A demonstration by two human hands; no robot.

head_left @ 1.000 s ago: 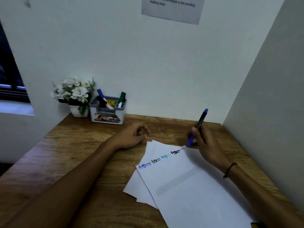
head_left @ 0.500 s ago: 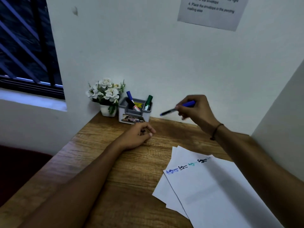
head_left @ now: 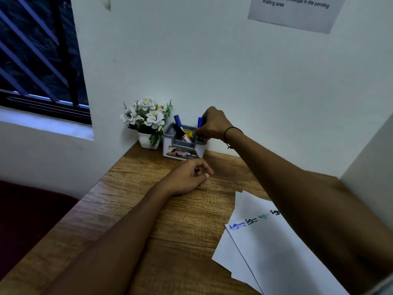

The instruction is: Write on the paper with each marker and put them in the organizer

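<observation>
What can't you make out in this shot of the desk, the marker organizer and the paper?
Head view only:
- Blue marker: its lower part is hidden by the right hand, so how deep it sits in the organizer is unclear.
- Green marker: not visible; the hand covers that side.
- Paper: writing too small to read, partly covered by the right forearm.
- Wall notice: top cut off by the frame edge.

Organizer [head_left: 184, 145] stands right of flowerpot [head_left: 148, 142], behind papers [head_left: 274, 250].
</observation>
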